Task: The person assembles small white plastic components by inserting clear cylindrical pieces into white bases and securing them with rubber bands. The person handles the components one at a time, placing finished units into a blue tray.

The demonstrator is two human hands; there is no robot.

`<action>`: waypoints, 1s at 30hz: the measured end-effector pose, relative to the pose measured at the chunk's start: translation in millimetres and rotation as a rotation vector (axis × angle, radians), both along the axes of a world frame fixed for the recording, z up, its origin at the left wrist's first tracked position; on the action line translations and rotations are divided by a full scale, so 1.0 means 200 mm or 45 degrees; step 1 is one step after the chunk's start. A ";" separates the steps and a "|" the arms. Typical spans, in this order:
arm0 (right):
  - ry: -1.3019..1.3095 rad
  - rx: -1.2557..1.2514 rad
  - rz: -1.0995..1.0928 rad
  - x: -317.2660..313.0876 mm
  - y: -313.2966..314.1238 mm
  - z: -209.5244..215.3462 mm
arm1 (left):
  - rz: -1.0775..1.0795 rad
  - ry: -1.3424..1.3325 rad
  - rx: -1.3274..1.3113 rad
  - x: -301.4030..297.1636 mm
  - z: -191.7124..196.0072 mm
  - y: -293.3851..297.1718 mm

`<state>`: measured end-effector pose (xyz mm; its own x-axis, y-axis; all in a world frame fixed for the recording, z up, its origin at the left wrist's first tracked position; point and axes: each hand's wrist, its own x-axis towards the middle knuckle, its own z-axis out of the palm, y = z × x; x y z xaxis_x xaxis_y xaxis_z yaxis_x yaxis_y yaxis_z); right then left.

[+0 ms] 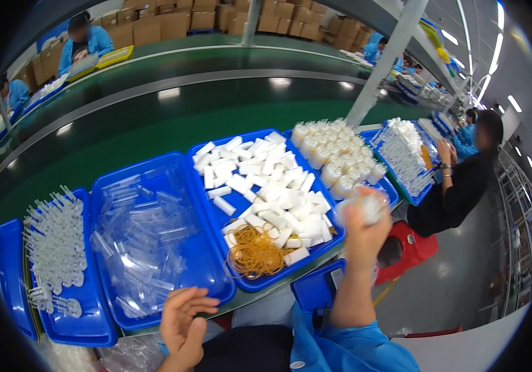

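Head view: bench stock and both hands, placed from the middle tray

Landmark: blue tray of white blocks (315, 248), at bench centre.

Right hand (365, 217): raised over near-right corner of landmark tray, forearm upright from lower edge. Closed around a blurred white bundle (365, 208), seemingly several white pieces gripped together; exact finger placement not readable through motion blur. Bundle's long axis roughly left-right, lying across the palm, ends poking out on both sides; likely held so to keep pieces aligned. Which end leads: cannot tell.

Left hand (182, 322): below and left of landmark tray, at bench edge. Fingers loosely spread and curled, palm up, nothing seen held.

White blocks (266, 186): heaped loose in landmark tray, pointing all ways.

Rubber bands (255, 251): tan tangle in near corner of landmark tray, just left of right hand, probably kept there for quick reach.

Tray of clear tubes (148, 242): immediately left of landmark tray, contents lying flat and jumbled.

Tray of clear plungers (55, 248): further left, many standing stems up.

White caps (337, 152): piled behind and right of landmark tray.

Co-worker in dark top (458, 186): right of landmark tray, seated, hands at own tray.

Green conveyor (154, 118): behind landmark tray.
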<state>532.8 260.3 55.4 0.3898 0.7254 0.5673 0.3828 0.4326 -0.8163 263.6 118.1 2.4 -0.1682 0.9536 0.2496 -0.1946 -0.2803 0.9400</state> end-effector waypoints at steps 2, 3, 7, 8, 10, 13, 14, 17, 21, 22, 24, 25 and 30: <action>0.035 0.169 -0.343 0.39 0.13 -0.07 | 0.047 0.059 0.066 -0.01 -0.02 0.02; 0.086 0.221 -0.419 0.54 0.19 -0.11 | 0.097 0.091 0.086 -0.01 -0.01 0.02; -0.521 -0.335 -0.614 1.03 0.36 -0.33 | 0.032 0.111 0.089 0.04 0.01 0.04; -0.611 -0.464 -0.525 1.01 0.40 -0.33 | -0.029 0.197 0.145 0.02 -0.02 0.04; -0.658 -0.556 -0.167 0.98 0.51 -0.38 | 0.010 0.285 0.178 0.00 -0.01 0.02; -0.146 -0.665 0.426 1.18 0.54 -0.48 | 0.009 0.569 0.300 -0.11 0.04 0.05; -0.150 -0.727 0.345 1.18 0.52 -0.47 | 0.153 0.735 0.330 -0.17 0.10 0.04; -0.463 -0.384 -0.193 1.35 0.46 -0.55 | 0.768 1.079 0.296 -0.43 0.12 -0.05; -0.397 0.012 -0.162 0.90 0.37 -0.35 | 1.540 1.687 -0.027 -0.82 0.08 -0.33; -0.371 0.095 -0.092 0.76 0.35 -0.28 | 1.603 1.689 -0.202 -0.87 0.08 -0.40; -0.346 0.083 0.112 0.47 0.34 -0.19 | 1.640 1.676 -0.445 -0.92 0.07 -0.43; -0.492 0.039 0.164 0.33 0.33 -0.12 | 1.629 1.665 -0.527 -0.93 0.06 -0.42; -0.854 -0.063 0.687 -0.20 0.52 -0.03 | 1.464 1.677 -0.754 -1.03 -0.03 -0.41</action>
<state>492.9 363.6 49.2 -0.4216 0.7450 0.5169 0.5430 0.6640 -0.5141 58.3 36.7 -4.5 -0.7178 0.5244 0.4580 0.6835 0.6563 0.3196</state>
